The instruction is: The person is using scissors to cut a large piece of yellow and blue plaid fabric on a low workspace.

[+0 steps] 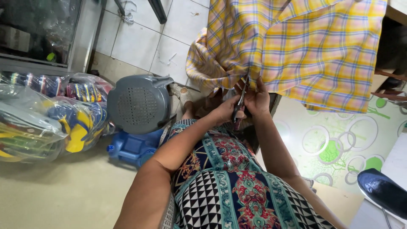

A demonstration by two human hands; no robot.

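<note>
A yellow plaid cloth (313, 51) hangs down from the top of the view. My left hand (224, 111) is closed around the handles of a pair of scissors (240, 104). The blades point up into the bunched edge of the cloth. My right hand (257, 99) sits just right of the scissors and pinches the cloth's edge beside the blades. Both forearms reach up from my lap, which is covered by a patterned dress (229, 182).
A grey round perforated cover (137, 104) on a blue base (133, 148) stands to the left. Clear plastic bags of colourful goods (46, 118) lie further left. A mat with green circles (339, 144) covers the floor on the right, and a black shiny object (381, 191) sits at lower right.
</note>
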